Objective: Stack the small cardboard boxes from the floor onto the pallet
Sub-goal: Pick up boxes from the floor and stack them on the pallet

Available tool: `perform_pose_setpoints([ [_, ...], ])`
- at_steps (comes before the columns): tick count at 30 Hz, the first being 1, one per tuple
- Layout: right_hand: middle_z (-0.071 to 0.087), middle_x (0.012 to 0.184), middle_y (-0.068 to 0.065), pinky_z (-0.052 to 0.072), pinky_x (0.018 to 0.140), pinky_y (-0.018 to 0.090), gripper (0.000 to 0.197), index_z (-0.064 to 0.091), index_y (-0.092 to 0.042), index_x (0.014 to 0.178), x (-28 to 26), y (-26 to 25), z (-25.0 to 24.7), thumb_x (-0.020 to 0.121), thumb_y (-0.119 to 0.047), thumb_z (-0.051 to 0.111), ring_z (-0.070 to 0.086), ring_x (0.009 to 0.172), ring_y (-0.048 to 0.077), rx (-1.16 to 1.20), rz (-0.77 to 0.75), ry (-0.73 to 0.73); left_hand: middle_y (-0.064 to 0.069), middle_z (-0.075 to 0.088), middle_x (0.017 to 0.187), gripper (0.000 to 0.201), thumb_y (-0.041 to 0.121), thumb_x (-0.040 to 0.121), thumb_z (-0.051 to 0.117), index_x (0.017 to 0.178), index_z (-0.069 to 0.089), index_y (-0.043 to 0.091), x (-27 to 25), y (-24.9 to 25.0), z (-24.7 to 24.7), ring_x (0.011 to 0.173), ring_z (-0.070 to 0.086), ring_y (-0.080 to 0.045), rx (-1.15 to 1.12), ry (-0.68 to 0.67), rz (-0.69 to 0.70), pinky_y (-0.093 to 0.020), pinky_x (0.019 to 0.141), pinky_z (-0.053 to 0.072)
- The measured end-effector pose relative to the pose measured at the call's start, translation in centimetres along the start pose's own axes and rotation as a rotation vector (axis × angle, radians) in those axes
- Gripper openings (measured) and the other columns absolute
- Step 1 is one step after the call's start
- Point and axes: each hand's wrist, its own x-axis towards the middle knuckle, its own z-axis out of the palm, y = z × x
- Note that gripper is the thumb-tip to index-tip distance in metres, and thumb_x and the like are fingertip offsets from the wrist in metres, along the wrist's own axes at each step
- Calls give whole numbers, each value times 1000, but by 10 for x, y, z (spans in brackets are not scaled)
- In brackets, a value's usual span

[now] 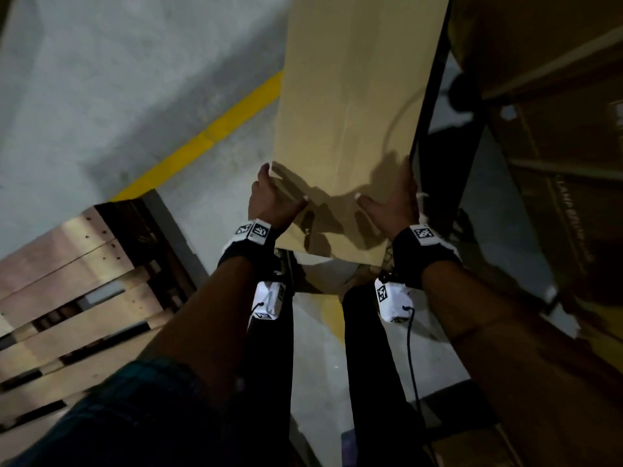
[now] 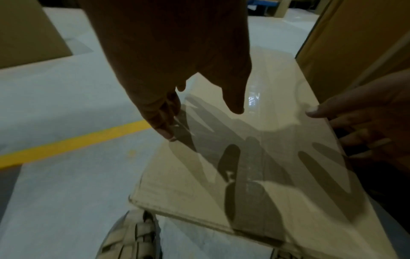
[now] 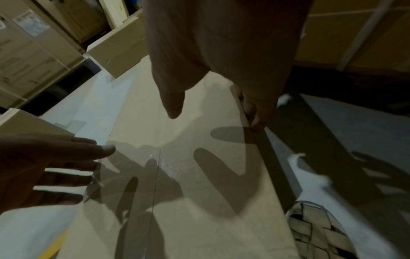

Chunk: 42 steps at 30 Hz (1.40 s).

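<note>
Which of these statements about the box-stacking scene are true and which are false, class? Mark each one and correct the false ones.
1. Both hands are at the long cardboard box, the left hand on its left edge and the right hand on its right edge. True.
2. The box already lies on the wooden pallet. False: the pallet is off to the left, with no box on the part in view.
3. A yellow line is painted on the concrete floor. True.
4. The box's top flaps stand open. False: clear tape seals the top seam.
5. The person wears gloves. False: the hands are bare, with wrist straps only.
</note>
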Motion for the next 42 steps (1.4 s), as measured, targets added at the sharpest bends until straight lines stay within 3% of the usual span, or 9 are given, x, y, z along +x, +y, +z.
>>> perform_pose_setpoints([
  [3,4,171,3,16,121,32,118,-3,-22,163,-6,2,1,83,-40,82,13,156,23,-24,21,-22,-18,37,158,119,48,76,86,161,10,16,-5,-16,4,139,45,-37,-39,4,-45,-49,111,44],
  [11,24,166,10,28,120,37,105,7,-19,163,4,-20,12,87,-31,79,30,149,28,-3,-48,-56,-22,54,144,105,69,82,67,158,17,16,3,-52,-8,126,57,-42,10,-51,-133,-49,103,50],
  [16,19,168,10,26,123,38,104,6,-15,163,36,-44,11,89,-25,78,27,152,27,16,-124,-33,-22,38,157,121,57,79,79,161,3,11,44,-35,-25,140,43,-38,-208,7,-24,-45,114,41],
  [20,15,168,14,25,116,30,117,-4,-18,163,45,-55,18,85,-27,82,27,151,28,-91,-114,-128,-20,39,156,137,44,74,89,160,-14,15,60,-28,-34,138,46,-35,-241,-30,-25,-35,107,43],
  [24,15,166,19,29,118,41,129,-9,-26,162,36,-67,30,77,-31,88,29,149,35,-89,-47,-108,-25,37,155,154,43,64,96,157,-26,24,54,-35,-35,133,49,-44,-201,-110,-63,-56,98,53],
  [27,17,164,21,31,118,44,128,-7,-28,162,19,-76,38,76,-32,89,32,146,40,-89,-32,-113,-27,28,159,160,42,58,98,157,-26,18,46,-49,-34,137,44,-43,-202,-97,-124,-55,101,51],
  [33,31,154,19,34,114,49,125,3,-36,161,-37,-107,31,71,-40,89,38,136,41,-132,-99,-19,-22,30,158,155,47,49,99,158,-4,10,-10,-65,-66,144,35,-37,-306,-3,-40,-43,115,37],
  [38,26,156,12,31,101,34,117,10,-38,161,-109,-175,-12,75,-27,89,34,139,35,-128,-155,-15,-7,32,159,146,42,49,102,159,9,14,-80,-51,-129,142,32,-14,-476,136,88,-35,116,31],
  [42,25,161,9,32,109,37,112,13,-38,160,-180,-251,-46,77,-25,87,30,145,33,-162,-210,15,-4,32,159,145,56,43,96,157,14,19,-138,-27,-194,144,34,-23,-522,255,169,-47,117,33],
])
